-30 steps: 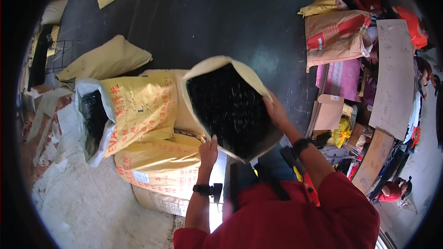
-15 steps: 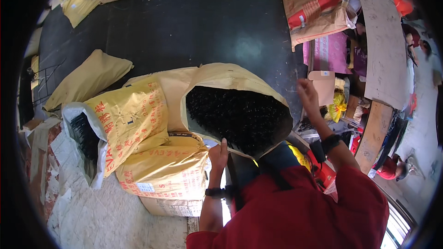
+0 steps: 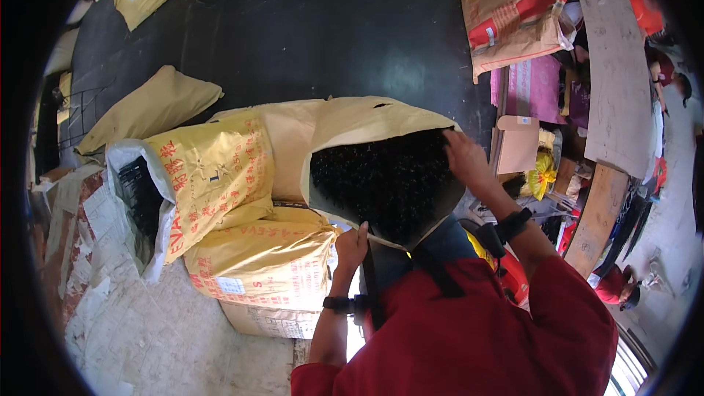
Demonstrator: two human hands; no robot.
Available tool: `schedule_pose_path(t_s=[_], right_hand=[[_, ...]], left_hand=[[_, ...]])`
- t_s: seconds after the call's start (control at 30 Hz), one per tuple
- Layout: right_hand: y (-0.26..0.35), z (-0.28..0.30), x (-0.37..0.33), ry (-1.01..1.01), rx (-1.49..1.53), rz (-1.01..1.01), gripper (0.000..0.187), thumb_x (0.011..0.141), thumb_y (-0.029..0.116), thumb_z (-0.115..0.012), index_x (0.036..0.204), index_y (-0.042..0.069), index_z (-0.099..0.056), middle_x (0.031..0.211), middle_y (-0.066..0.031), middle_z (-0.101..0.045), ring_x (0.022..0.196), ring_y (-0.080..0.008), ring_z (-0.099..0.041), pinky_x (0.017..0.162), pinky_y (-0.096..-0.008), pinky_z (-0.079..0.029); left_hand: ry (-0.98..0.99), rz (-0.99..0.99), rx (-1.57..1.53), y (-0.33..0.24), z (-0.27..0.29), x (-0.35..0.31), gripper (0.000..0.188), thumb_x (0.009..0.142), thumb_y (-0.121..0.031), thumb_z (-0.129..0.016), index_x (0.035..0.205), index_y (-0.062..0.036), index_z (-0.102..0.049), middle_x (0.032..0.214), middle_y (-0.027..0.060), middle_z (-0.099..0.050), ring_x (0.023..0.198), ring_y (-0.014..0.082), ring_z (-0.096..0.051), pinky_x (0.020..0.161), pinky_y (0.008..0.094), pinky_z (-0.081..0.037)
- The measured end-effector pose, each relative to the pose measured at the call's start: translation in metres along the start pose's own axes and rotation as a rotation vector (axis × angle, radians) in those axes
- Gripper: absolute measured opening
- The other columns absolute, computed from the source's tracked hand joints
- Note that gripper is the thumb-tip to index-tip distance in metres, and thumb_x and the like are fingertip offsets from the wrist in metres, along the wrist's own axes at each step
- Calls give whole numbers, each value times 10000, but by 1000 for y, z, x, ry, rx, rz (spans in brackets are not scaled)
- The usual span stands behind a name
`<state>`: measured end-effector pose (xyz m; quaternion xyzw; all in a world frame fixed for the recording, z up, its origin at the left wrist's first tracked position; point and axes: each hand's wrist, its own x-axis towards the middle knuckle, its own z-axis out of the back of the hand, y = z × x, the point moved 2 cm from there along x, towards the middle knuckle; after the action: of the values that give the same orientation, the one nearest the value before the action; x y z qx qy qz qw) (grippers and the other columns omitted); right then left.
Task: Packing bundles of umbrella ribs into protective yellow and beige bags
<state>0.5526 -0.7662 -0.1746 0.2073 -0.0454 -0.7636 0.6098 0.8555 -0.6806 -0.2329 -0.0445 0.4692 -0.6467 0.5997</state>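
A large tan paper sack (image 3: 352, 121) lies with its wide mouth open toward me, holding loose black granules (image 3: 381, 180). My left hand (image 3: 351, 247) pinches the near rim of the mouth, thumb on the inner side. At the right end of the rim is my right hand (image 3: 468, 161), its fingers bent over the edge and closed on the paper; part of the fingers is hard to make out against the dark contents.
Yellow printed sacks (image 3: 220, 169) are stacked at the left, beside a white-lined open bag (image 3: 139, 198) with dark contents. Behind stretches a dark tabletop (image 3: 315, 37). A folded tan sack (image 3: 150, 106), a red-and-brown sack (image 3: 513, 26) and cardboard (image 3: 616, 81) lie around it.
My right hand has come down and left from beside the sack onto its right rim. My left hand keeps its hold on the near rim. The whole view has shifted slightly.
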Motion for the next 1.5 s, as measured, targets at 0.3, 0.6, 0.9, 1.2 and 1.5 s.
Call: schedule_pose_path(t_s=[0.3,0.6,0.9,1.2,1.5], right_hand=[[4,-22,10,-143,177,-277,377,753,229,-602,1029,6,-475,946,-217,-542,845,-390,-538,706,-436,-439],[19,-54,11,88,726,-370,394,811,277,-539,1054,-31,-509,813,-196,-612,760,-301,-622,649,-375,-479],[22,-43,65,63,-281,-3,338,767,221,-559,1097,146,-545,740,-188,-610,650,-280,-624,578,-388,-503],[4,-49,41,416,-226,-33,301,716,337,-584,964,168,-616,778,-173,-620,743,-301,-619,650,-422,-494],[-11,-62,29,322,-79,-10,255,750,161,-518,973,40,-544,899,-259,-563,820,-403,-553,731,-444,-445]], left_hand=[[-167,78,-210,-15,11,32,423,864,-300,-488,594,27,-484,546,226,-475,524,406,-474,473,437,-331],[-192,71,-285,-11,13,34,421,860,-288,-498,587,31,-471,553,230,-473,528,410,-468,474,438,-329],[-150,106,-288,-2,12,32,470,858,-337,-485,563,29,-468,553,234,-474,520,407,-473,472,442,-333],[-125,125,-254,0,10,28,476,851,-353,-494,561,24,-477,545,234,-476,536,413,-489,473,444,-344],[-188,157,-337,-3,-4,14,478,850,-332,-507,526,15,-445,512,215,-457,490,395,-465,444,431,-312]])
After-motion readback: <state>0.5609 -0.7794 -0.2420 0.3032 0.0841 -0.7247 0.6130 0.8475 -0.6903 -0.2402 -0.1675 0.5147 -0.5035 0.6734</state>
